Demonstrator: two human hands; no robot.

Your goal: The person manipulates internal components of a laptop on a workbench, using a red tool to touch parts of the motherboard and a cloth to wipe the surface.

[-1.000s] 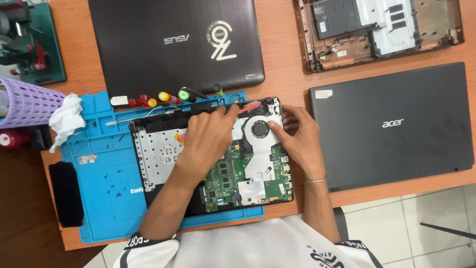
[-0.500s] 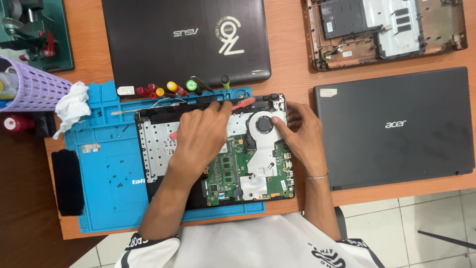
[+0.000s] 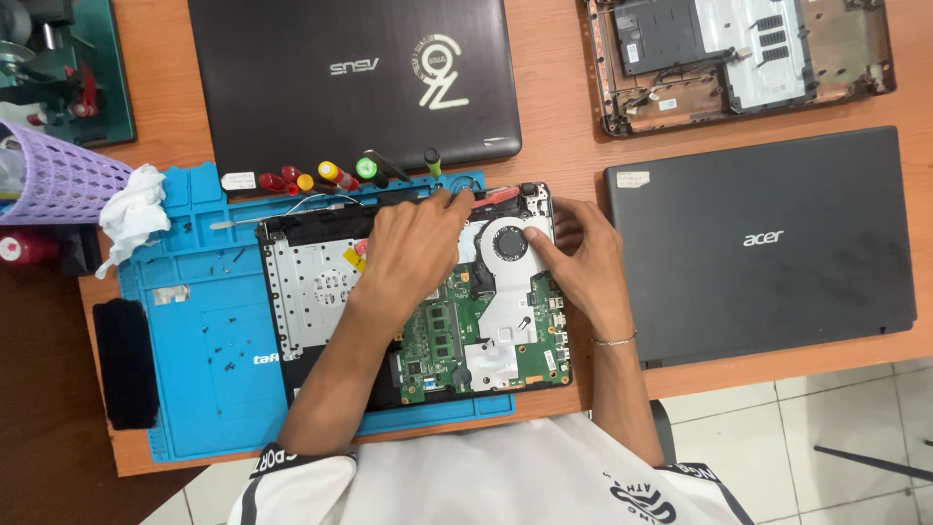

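Observation:
An opened laptop base [image 3: 321,292] lies on a blue repair mat [image 3: 194,360], its green circuit board [image 3: 437,340], silver heat plate and round fan [image 3: 507,243] exposed. My left hand [image 3: 413,255] lies over the middle of the board. Its fingertips pinch a red-handled screwdriver [image 3: 496,195] at the laptop's far edge. My right hand [image 3: 581,264] rests on the right side of the base, with curled fingers touching the fan's rim and nothing in its grip.
Several colour-handled screwdrivers [image 3: 330,177] lie along the mat's far edge, with small screws scattered on the mat. Around it are a closed black laptop [image 3: 350,78], a dark laptop [image 3: 768,243], a stripped chassis [image 3: 739,58], a purple basket [image 3: 58,180], a white cloth [image 3: 131,214] and a black block [image 3: 124,362].
The view has shifted slightly. My left fingertips have crept toward the laptop's far edge by the red screwdriver. The right hand stays by the fan.

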